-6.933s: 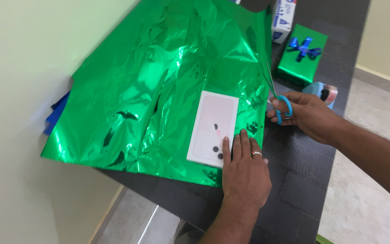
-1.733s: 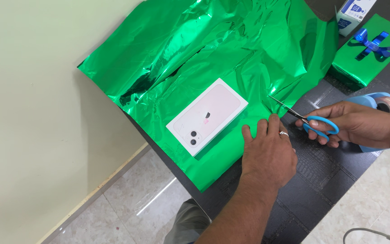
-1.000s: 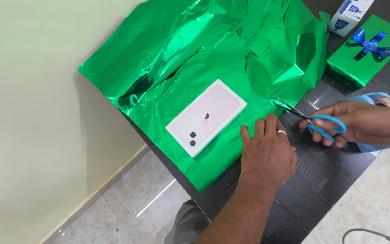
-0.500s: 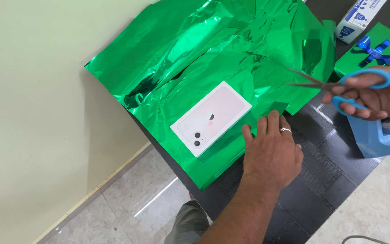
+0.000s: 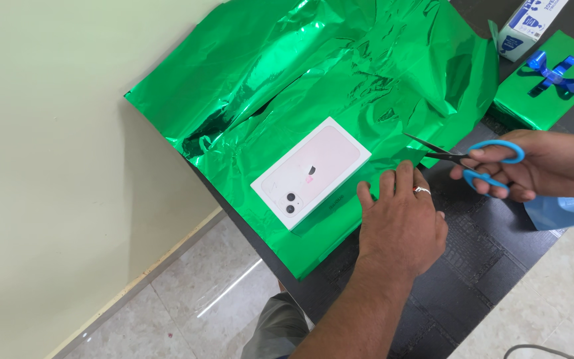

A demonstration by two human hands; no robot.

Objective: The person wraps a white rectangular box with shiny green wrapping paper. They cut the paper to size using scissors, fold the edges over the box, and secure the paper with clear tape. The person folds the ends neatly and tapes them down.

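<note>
A large sheet of shiny green wrapping foil point(image 5: 313, 73) lies crumpled over a black table point(image 5: 473, 266). On it rests a white phone box point(image 5: 312, 171), face up. My left hand point(image 5: 400, 223) presses flat on the foil's near edge, just right of the box. My right hand point(image 5: 539, 166) grips blue-handled scissors point(image 5: 473, 158); their blades are parted at the foil's right edge, above my left fingertips.
At the top right stands a parcel wrapped in green foil with a blue bow point(image 5: 553, 80), and behind it a white and blue carton point(image 5: 529, 23). A light blue tape dispenser point(image 5: 566, 211) sits under my right wrist. A pale wall runs along the left.
My right hand came back down from its raised position and brought the scissors to the foil's right edge. My left hand stayed pressed on the foil.
</note>
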